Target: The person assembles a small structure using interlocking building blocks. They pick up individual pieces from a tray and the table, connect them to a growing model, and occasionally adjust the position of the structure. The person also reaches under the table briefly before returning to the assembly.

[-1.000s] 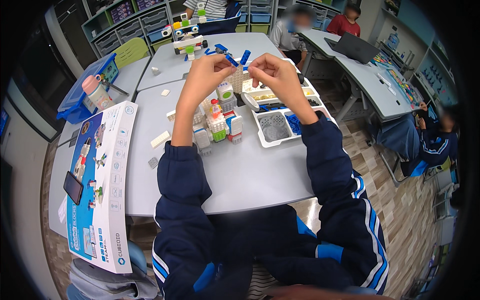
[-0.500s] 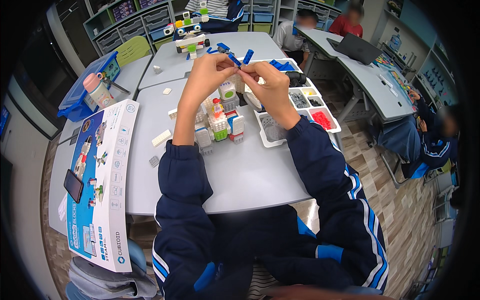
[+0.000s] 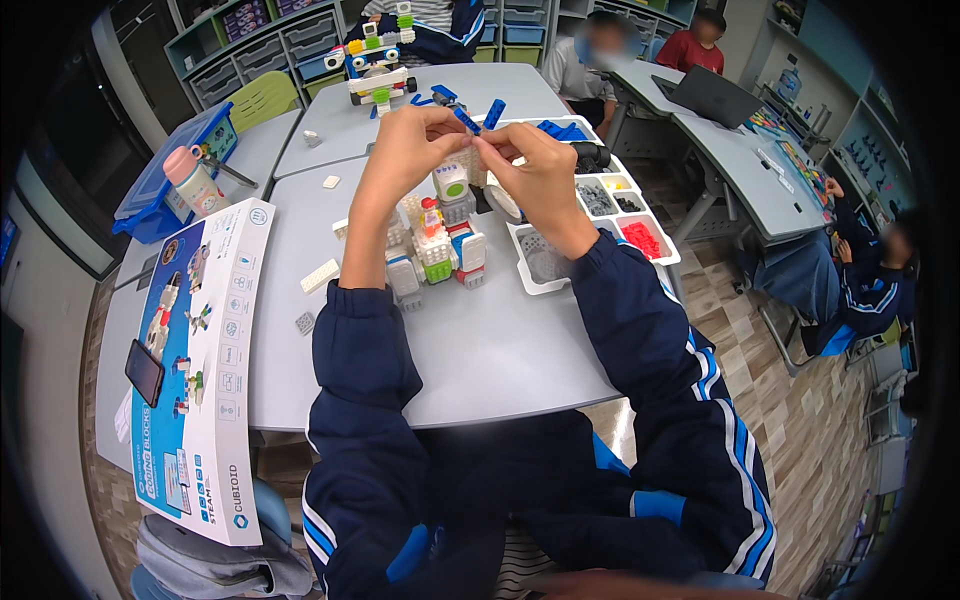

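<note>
Above the far part of the table, my left hand (image 3: 414,143) and my right hand (image 3: 533,165) meet with their fingertips pinched. Between them are blue building pieces: one blue bar (image 3: 466,121) leans out by my left fingers, and another blue bar (image 3: 494,113) sticks up by my right fingers. The two form a V; whether they are joined is hidden by my fingertips. Below my hands stands a block model (image 3: 437,245) of white, grey, green, red and blue parts with a small red-and-white figure on it. My right wrist is over a white sorting tray (image 3: 551,287).
Small grey and red parts (image 3: 642,239) lie in the tray. At the left are a large printed box (image 3: 230,400) with a phone (image 3: 145,373) on it, a pink-topped bottle (image 3: 196,180) and a blue bin (image 3: 150,226). Another block model (image 3: 378,80) stands at the back. People sit beyond.
My hands stay pinched together on the blue pieces, barely shifting. The whole view has moved slightly; nothing has been let go or taken up.
</note>
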Demonstrator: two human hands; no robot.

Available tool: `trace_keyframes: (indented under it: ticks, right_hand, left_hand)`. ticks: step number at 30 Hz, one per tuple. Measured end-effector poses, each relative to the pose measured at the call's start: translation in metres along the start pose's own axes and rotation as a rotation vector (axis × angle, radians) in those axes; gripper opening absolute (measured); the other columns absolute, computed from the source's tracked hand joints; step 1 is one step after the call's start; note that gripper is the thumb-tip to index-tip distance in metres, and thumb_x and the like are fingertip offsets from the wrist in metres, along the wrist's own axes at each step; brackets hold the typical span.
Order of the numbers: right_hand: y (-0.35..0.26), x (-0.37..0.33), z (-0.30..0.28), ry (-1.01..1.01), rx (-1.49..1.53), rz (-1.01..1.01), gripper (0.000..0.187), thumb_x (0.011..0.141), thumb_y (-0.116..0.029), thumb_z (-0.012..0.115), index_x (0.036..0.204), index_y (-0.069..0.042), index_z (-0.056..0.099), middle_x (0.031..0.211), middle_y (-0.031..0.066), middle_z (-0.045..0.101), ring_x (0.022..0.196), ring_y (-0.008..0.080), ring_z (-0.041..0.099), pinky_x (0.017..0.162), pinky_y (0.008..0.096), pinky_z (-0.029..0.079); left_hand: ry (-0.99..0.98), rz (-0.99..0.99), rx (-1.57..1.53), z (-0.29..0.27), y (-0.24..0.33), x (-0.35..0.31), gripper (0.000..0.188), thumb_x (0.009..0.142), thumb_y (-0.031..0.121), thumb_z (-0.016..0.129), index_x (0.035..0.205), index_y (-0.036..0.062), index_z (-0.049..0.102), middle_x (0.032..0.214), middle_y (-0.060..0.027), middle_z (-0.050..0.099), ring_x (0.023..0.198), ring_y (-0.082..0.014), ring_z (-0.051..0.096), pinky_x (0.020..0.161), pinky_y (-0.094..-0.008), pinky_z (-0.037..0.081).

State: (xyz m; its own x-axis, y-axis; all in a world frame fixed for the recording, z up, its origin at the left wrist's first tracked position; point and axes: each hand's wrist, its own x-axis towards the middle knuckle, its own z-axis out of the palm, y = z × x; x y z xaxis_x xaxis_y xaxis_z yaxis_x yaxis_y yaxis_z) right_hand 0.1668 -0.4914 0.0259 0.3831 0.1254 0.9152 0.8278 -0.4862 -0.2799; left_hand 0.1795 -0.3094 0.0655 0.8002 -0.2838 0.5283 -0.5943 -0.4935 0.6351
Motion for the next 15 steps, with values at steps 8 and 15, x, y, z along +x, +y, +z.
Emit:
trace_keyframes:
  ticks: [8, 15]
  right_hand:
    - [0.0017, 0.0014, 0.0038, 0.037, -0.018, -0.063, 0.013, 0.082, -0.007, 0.076, 0.081, 0.000, 0.065, 0.072, 0.0113, 0.068, 0.059, 0.0226, 0.066, 0.053, 0.0317, 0.051]
    - [0.0081, 0.0003, -0.0002, -0.040, -0.095, -0.070, 0.012, 0.086, -0.006, 0.075, 0.087, 0.003, 0.067, 0.079, 0.0117, 0.072, 0.068, 0.0175, 0.074, 0.057, 0.0255, 0.056]
  left_hand:
    - [0.032, 0.039, 0.060, 0.0024, 0.0018, -0.0007, 0.018, 0.084, 0.010, 0.073, 0.095, -0.0036, 0.075, 0.086, -0.0128, 0.075, 0.081, -0.0180, 0.073, 0.075, -0.0284, 0.057]
    - [0.033, 0.026, 0.076, 0.0007, 0.0046, -0.0017, 0.018, 0.083, 0.011, 0.074, 0.094, -0.0028, 0.076, 0.085, -0.0130, 0.076, 0.081, -0.0193, 0.074, 0.076, -0.0295, 0.057]
